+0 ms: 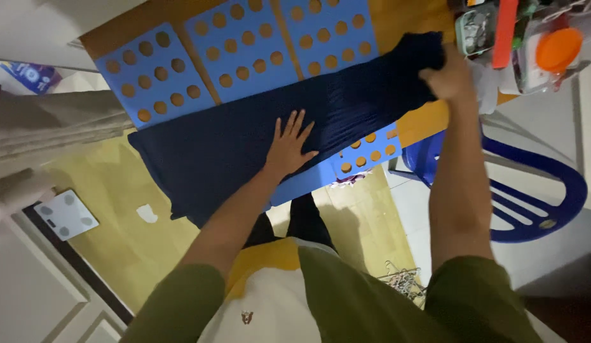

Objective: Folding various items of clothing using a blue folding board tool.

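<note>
Item: white square bathroom scale (65,214), on the yellowish floor (124,248) at far left, well apart from the work.

Item: blue plastic folding board with rows of round holes (181,70), lying flat on an orange-brown wooden table (127,25); its panels show above the garment and one corner below it.

Item: dark navy fabric garment (232,146), laid across the folding board. Long axis runs from lower left to upper right. The lower-left end hangs past the table edge; the upper-right end is bunched.

Item: left hand (289,147), fingers spread, palm pressed flat on the garment near its middle.

Item: right hand (447,77), closed into a grip on the bunched upper-right end of the garment. It is the hand nearer that end; the cloth stretches down and leftward from it toward the left hand.

Item: orange round lid (558,49) among cluttered containers at the table's far right corner, just beside the right hand.

Item: blue plastic chair (537,190), on the pale tiled floor to the right, beside the table.
</note>
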